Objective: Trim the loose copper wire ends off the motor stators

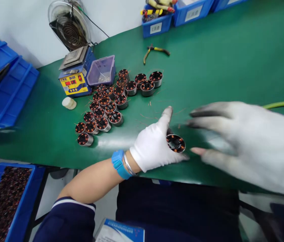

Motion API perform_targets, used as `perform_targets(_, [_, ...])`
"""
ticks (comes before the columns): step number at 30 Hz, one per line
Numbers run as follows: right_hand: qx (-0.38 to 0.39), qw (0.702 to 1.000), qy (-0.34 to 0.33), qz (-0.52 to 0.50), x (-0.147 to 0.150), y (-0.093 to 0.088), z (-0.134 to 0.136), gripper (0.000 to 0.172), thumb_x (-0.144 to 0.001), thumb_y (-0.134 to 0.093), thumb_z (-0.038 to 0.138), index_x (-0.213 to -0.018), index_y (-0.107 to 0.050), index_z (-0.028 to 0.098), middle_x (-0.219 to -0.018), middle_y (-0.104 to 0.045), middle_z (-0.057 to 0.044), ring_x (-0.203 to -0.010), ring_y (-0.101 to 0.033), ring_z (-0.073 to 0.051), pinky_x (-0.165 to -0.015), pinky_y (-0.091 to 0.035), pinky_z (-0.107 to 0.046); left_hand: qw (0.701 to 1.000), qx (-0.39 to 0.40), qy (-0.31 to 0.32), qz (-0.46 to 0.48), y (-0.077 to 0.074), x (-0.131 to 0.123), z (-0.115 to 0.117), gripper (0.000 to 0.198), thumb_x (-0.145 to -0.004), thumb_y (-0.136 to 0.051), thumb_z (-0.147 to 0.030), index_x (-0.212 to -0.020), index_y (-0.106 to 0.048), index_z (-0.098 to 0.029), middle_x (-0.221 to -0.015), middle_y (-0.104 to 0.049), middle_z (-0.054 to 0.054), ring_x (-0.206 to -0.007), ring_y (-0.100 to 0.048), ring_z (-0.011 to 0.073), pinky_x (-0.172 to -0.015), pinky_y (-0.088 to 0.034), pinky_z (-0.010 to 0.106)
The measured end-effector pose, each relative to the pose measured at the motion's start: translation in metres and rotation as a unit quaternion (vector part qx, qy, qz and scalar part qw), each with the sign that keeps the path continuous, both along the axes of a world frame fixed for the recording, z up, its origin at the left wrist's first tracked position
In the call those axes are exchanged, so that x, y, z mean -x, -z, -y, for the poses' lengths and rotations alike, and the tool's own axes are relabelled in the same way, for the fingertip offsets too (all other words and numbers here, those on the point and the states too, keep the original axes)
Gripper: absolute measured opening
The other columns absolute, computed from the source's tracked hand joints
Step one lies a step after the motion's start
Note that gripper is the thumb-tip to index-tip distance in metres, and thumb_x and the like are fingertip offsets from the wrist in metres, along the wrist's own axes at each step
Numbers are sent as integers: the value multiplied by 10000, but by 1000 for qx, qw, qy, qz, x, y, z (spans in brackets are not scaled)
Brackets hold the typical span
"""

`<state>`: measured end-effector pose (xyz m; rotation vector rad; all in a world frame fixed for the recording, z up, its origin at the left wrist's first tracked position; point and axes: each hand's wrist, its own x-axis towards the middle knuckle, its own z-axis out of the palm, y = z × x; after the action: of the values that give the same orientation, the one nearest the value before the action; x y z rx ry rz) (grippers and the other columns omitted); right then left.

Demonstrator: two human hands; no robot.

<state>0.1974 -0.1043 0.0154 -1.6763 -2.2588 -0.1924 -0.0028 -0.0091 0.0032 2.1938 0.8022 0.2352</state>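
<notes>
My left hand [155,144], in a white glove with a blue band at the wrist, is closed around a motor stator [176,144] near the table's front edge. The stator's open top faces up, showing copper windings inside a metal ring. To its right, my right hand [242,141] hovers in a white glove with dark-stained fingertips. It is blurred, its thumb and fingers are apart, and nothing shows between them. Several more stators [102,124] stand grouped to the left of my hands, with thin copper wire ends sticking out.
A yellow-fronted control box [73,85] and a purple tray [103,70] stand at the back left, near a white round piece [69,103]. Cutting pliers [154,50] lie behind the stators. Blue bins [157,28] line the back. A green hose [283,104] lies at the right.
</notes>
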Motion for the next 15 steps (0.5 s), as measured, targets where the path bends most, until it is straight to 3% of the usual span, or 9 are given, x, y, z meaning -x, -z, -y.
perform_targets(3, [-7, 997, -78, -20, 31, 0, -11, 151, -828, -589, 240, -911, -715, 230, -1097, -669, -82, -1104, -581, -287, -930, -519, -475, 1000, -11, -3, -3, 3, -3, 3, 1189, -703, -713, -507, -1608, -37, -136, -1090, -713, 114, -955, -712, 315, -818, -568, 427])
perform_targets(5, [-9, 997, -70, -31, 37, 6, -14, 127, -836, -560, 214, -805, -682, 216, -988, -671, -63, -1065, -591, -265, -905, -525, -450, 1000, -7, -5, -5, 3, -4, 5, 1183, -713, -703, -495, -1610, -18, -139, -1055, -719, 97, -920, -717, 308, -809, -571, 431])
perform_targets(11, [-29, 996, 78, -6, 1, 7, -8, 292, -958, -427, 375, -916, -630, 169, -1101, -662, -163, -993, -650, -289, -762, -575, -446, 1000, 6, 16, -12, -2, -1, 4, 1224, -683, -761, -521, -1617, -51, -173, -1007, -714, 59, -931, -711, 285, -827, -579, 407])
perform_targets(15, [70, 993, 83, -53, -4, 4, -6, 264, -902, -493, 422, -1082, -622, 280, -1213, -662, -57, -925, -682, -206, -696, -578, -376, 1000, 5, 25, -14, -2, 0, 3, 1238, -678, -784, -533, -1617, -59, -180, -1037, -714, 77, -981, -710, 313, -857, -587, 445])
